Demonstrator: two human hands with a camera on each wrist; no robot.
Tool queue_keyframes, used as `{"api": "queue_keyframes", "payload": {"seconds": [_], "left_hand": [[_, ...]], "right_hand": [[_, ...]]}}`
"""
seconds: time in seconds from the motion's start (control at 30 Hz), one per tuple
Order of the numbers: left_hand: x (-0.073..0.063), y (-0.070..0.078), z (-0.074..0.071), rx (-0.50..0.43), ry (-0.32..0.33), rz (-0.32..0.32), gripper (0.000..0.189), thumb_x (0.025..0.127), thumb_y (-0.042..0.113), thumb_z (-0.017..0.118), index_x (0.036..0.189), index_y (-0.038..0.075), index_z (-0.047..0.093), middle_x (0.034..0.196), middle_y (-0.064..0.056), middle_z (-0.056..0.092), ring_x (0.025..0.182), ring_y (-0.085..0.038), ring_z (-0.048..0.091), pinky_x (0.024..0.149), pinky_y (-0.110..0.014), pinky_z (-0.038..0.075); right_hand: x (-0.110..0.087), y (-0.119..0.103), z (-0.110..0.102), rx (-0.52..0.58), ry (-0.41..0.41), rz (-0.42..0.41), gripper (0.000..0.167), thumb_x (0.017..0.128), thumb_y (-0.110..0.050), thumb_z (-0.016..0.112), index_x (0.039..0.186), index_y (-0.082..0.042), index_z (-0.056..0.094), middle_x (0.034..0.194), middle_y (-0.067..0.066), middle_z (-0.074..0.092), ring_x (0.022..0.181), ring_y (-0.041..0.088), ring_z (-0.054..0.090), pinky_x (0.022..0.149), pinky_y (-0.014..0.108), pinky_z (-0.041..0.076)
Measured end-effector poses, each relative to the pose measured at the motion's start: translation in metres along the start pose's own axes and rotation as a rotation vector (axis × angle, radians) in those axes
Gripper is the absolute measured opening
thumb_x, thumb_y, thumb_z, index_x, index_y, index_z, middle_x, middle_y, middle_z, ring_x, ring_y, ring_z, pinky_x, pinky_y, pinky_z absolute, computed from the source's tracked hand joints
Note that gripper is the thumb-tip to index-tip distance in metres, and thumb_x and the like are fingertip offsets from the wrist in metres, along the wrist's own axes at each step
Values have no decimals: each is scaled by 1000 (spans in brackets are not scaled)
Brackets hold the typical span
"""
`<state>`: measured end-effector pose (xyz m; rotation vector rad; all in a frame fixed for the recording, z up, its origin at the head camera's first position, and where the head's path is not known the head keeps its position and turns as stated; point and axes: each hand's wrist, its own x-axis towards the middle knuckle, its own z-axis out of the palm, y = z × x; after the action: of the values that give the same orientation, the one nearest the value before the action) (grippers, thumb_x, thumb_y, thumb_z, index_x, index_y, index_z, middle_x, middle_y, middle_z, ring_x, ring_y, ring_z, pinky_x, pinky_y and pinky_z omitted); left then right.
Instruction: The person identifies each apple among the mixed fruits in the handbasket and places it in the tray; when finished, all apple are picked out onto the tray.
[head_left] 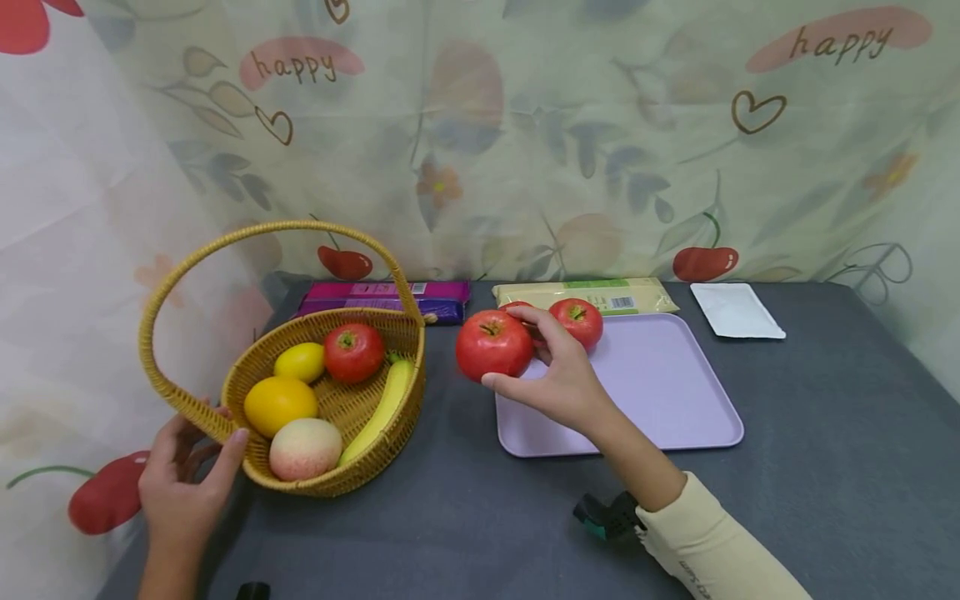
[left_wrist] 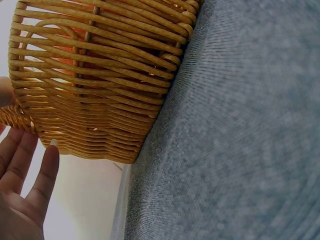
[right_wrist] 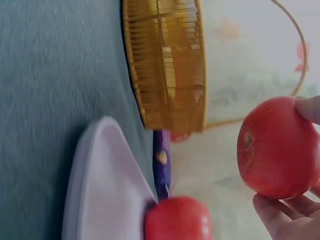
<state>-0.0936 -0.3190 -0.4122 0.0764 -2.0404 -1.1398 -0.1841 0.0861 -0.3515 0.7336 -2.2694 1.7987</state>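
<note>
From the head view, my right hand [head_left: 562,379] curves thumb and fingers around a glossy red apple [head_left: 491,348], spread as wide as the round fruit, above the left edge of a flat lavender tray [head_left: 660,392] with rounded corners. Another apple [head_left: 577,327] sits at the tray's far side. My left hand [head_left: 183,483] pinches an oval woven basket [head_left: 375,468] at the foot of its arched handle [head_left: 148,337], on the near left; inside lie a lemon [head_left: 300,363], a slim curved banana [head_left: 384,408] and a pale, pink-flushed peach [head_left: 305,450].

In the left wrist view, my fingertips touch the ribbed, cord-like weave, the basket standing on coarse grey-blue cloth [left_wrist: 250,125].

In the right wrist view, my thumb and fingers grip the smooth apple, its roughened brown hollow showing, apart from the tray's raised rim.
</note>
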Motion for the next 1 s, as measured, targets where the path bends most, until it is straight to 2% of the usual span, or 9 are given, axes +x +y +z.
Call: {"api": "queue_keyframes", "payload": {"seconds": [0.13,0.33,0.47,0.67,1.0], "left_hand": [[-2,-1,-1,-20,2,6,58,78,-13,77,132,-3,60,116,-4,66,98,-9,63,79,-10,50],[-3,0,-1,-13,5,-1,57,78,-12,77,132,-2,60,116,-2,67,98,-9,63,79,-10,50],[-3,0,0,-3,8,-2,57,79,-11,77,132,-3,60,116,-4,67,98,-8,63,79,-10,50],[-2,-1,0,12,2,-5,56,80,-10,78,132,-2,59,118,-12,66,99,-8,63,79,-10,50],[0,-1,0,-8,11,21,58,77,-12,78,131,-5,59,117,-3,66,98,-9,63,79,-10,50]], "right_hand": [[0,5,-15,9,40,32,74,76,-8,87,139,-7,50,134,7,54,120,23,55,95,45,53],[-1,15,-36,-76,99,59,74,76,-9,87,140,-4,50,135,9,54,120,24,53,96,43,52],[-1,20,-48,-110,133,84,73,78,-10,86,141,-2,48,136,10,53,121,25,53,97,42,51],[1,27,-67,-121,192,129,74,80,-11,85,142,-1,46,138,11,51,123,27,52,101,46,48],[3,35,-93,-192,321,162,77,82,-18,83,146,-4,44,140,11,49,124,29,50,100,47,49]]}}
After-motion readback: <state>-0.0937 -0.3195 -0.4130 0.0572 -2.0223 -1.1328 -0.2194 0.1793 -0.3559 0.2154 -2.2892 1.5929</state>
